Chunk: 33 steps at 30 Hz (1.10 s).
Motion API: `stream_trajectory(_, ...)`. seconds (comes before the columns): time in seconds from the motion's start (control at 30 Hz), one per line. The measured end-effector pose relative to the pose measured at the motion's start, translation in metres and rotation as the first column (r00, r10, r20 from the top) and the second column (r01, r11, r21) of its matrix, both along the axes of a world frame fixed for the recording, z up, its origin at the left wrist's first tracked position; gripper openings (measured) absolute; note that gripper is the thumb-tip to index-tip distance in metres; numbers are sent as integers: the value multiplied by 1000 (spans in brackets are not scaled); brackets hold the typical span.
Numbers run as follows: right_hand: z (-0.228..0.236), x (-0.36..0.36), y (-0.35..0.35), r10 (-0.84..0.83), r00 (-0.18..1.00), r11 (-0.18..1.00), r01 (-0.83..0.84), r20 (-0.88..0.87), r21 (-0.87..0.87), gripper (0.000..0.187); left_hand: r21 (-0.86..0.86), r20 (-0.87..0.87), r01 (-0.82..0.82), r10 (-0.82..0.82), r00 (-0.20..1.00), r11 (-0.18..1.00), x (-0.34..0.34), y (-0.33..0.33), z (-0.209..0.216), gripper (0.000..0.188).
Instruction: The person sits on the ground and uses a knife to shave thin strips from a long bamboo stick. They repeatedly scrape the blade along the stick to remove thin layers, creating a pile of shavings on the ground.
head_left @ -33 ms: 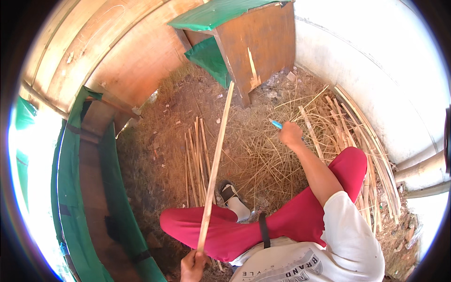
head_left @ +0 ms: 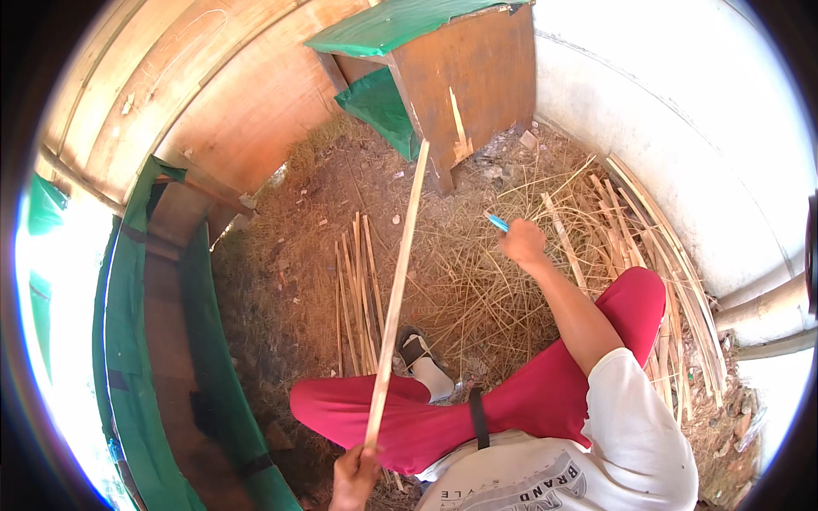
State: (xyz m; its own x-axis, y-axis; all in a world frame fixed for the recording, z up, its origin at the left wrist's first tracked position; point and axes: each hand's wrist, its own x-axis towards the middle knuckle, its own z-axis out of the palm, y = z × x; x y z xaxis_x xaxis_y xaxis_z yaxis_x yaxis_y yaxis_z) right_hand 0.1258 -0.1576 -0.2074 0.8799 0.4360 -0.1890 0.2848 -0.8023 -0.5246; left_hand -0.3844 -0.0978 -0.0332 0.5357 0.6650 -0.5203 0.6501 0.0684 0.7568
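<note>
My left hand point(head_left: 354, 477), low in the picture, is closed round the bottom end of a long pale bamboo strip point(head_left: 398, 294). The strip slants up and away past my left knee, its far tip in front of the wooden cabinet. My right hand point(head_left: 522, 244) grips a slim blue-handled tool point(head_left: 498, 223) that points up and left, apart from the strip. Its small tip is too fine to make out. Beneath that hand lies a heap of thin curly shavings point(head_left: 486, 272).
A small bundle of split strips point(head_left: 351, 281) lies on the dirt floor to the left. Longer strips point(head_left: 682, 289) are stacked along the white wall point(head_left: 682, 111). A brown cabinet point(head_left: 477, 77) with green sheeting stands ahead; a green-covered frame point(head_left: 128, 358) runs along the left.
My left hand has shifted slightly up and right, carrying the strip with it. The right hand and its blue-handled tool have moved a little left.
</note>
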Motion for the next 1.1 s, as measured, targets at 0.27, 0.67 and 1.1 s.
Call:
stream_trajectory(0.27, 66, -52, -8, 87, 919, 850, 132, -383, 509, 42, -309, 192, 184, -128, 973, 933, 113, 17, -45, 25)
stream_trajectory(0.67, 116, -30, -65, 334, 806, 844, -487, 488, 226, 29, 325, -6, 610, -643, 766, 723, 174, 78, 2, 18)
stream_trajectory(1.1, 109, -20, -62, 461, 720, 746, -631, 519, 213, 28, 874, -477, 465, -432, 765, -142, 226, 109, 79, 21)
